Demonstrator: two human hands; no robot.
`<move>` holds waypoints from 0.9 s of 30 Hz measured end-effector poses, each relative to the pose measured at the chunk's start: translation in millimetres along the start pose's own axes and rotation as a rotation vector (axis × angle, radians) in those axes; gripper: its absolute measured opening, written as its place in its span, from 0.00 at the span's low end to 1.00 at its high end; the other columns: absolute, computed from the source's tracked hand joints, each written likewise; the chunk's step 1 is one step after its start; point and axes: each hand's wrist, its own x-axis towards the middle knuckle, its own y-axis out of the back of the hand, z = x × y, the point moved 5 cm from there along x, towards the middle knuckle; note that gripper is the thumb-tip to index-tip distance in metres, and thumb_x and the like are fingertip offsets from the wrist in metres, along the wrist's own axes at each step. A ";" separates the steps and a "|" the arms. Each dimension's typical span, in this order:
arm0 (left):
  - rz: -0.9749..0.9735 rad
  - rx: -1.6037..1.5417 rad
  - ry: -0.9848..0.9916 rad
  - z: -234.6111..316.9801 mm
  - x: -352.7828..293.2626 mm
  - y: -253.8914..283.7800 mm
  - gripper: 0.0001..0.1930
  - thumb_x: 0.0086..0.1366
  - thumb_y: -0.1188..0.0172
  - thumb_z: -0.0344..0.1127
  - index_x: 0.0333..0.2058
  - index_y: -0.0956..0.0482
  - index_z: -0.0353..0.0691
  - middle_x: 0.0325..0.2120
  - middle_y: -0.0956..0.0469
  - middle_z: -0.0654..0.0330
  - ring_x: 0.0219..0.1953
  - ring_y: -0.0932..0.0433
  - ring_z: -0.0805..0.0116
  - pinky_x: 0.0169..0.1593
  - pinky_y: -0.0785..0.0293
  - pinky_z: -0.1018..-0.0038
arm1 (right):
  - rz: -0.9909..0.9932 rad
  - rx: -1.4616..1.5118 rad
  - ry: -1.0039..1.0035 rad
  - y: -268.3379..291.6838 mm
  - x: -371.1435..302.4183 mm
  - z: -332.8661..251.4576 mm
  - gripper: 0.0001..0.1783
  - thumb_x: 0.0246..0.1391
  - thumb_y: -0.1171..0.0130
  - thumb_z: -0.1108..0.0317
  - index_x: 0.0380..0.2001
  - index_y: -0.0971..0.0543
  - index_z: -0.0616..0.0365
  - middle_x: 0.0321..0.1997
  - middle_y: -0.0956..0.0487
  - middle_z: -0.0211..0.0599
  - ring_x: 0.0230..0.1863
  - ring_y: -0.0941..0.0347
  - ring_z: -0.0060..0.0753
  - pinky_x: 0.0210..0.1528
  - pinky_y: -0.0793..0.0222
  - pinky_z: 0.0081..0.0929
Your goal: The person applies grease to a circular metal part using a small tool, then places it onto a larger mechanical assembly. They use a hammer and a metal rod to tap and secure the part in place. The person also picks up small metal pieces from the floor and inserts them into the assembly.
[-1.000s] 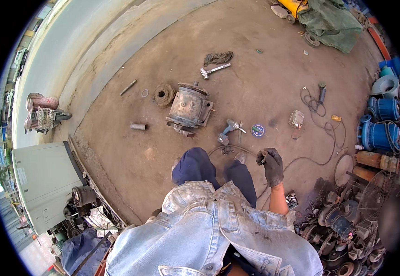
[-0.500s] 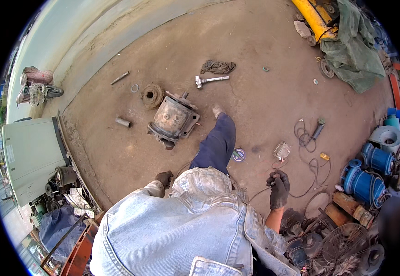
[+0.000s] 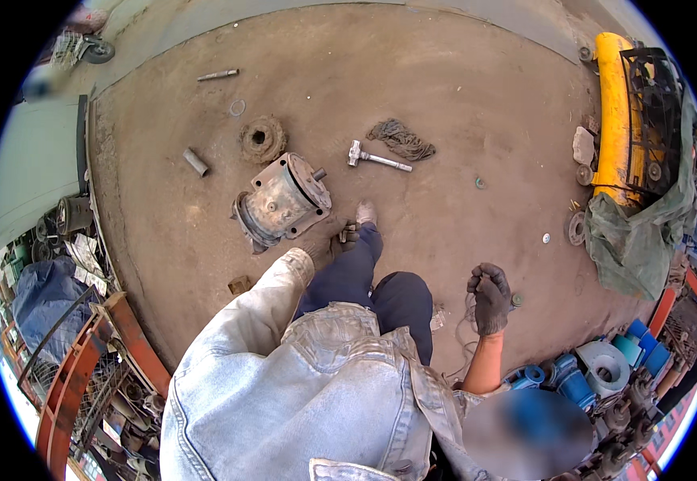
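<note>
A worn grey electric motor (image 3: 272, 207) lies on the ground in front of me, its short shaft pointing to the far right. My left hand (image 3: 328, 243), in a dark glove, is just at its near right side, over my leg; the fingers are curled, and what they hold, if anything, is hidden. Off to the right, my gloved right hand (image 3: 490, 301) is raised with thumb and fingers bent together; I cannot make out anything in it. Beyond the motor are a round dirty flange-like part (image 3: 263, 139) and a metal hammer (image 3: 384, 163).
A dark rag (image 3: 401, 139) lies behind the hammer. At the left are a short pipe (image 3: 196, 163), a rod (image 3: 218, 75) and a thin ring (image 3: 238, 107). A yellow machine (image 3: 617, 120) under green cloth (image 3: 633, 240) stands right, blue pumps (image 3: 571, 381) nearer, orange metal beams (image 3: 76, 385) left.
My left hand has moved forward and right, to beside the motor. My right hand stays raised, slightly farther forward. The view has turned, bringing more of the yellow machine in; both legs now show.
</note>
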 end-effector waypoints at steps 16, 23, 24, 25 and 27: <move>0.300 -0.302 -0.243 -75.1 127.5 69.3 0.13 0.76 0.43 0.36 0.52 0.21 0.33 0.41 0.17 0.58 0.36 0.18 0.71 0.45 0.18 0.73 | -0.720 -1.274 -0.042 -230.1 440.6 237.2 0.20 0.61 0.39 0.61 0.51 0.16 0.59 0.43 0.14 0.41 0.40 0.18 0.33 0.46 0.22 0.30; 0.223 0.207 -0.059 -123.8 280.7 171.6 0.16 0.77 0.45 0.43 0.47 0.18 0.36 0.31 0.18 0.62 0.29 0.22 0.74 0.36 0.24 0.75 | -0.769 -1.479 0.493 -287.8 586.6 314.2 0.19 0.61 0.41 0.62 0.54 0.17 0.54 0.54 0.16 0.47 0.54 0.18 0.45 0.56 0.23 0.35; 0.216 0.300 -0.059 -132.8 298.2 187.1 0.16 0.77 0.45 0.44 0.46 0.17 0.36 0.29 0.18 0.63 0.28 0.23 0.74 0.35 0.24 0.75 | -0.776 -1.455 0.538 -291.0 602.7 323.8 0.19 0.62 0.40 0.63 0.54 0.17 0.54 0.52 0.16 0.45 0.53 0.18 0.43 0.55 0.23 0.34; 0.206 0.398 -0.062 -143.2 315.9 200.7 0.16 0.77 0.44 0.44 0.45 0.17 0.37 0.28 0.19 0.63 0.28 0.23 0.74 0.35 0.25 0.74 | -0.816 -1.431 0.567 -294.4 614.6 341.3 0.18 0.61 0.40 0.64 0.54 0.17 0.53 0.51 0.16 0.44 0.52 0.17 0.43 0.54 0.23 0.34; 0.263 0.434 -0.054 -172.6 337.4 232.8 0.16 0.75 0.45 0.44 0.42 0.16 0.37 0.26 0.20 0.62 0.28 0.23 0.74 0.35 0.25 0.73 | -0.892 -1.364 0.647 -316.0 618.7 370.8 0.18 0.61 0.39 0.65 0.54 0.17 0.53 0.50 0.16 0.42 0.51 0.17 0.41 0.53 0.22 0.34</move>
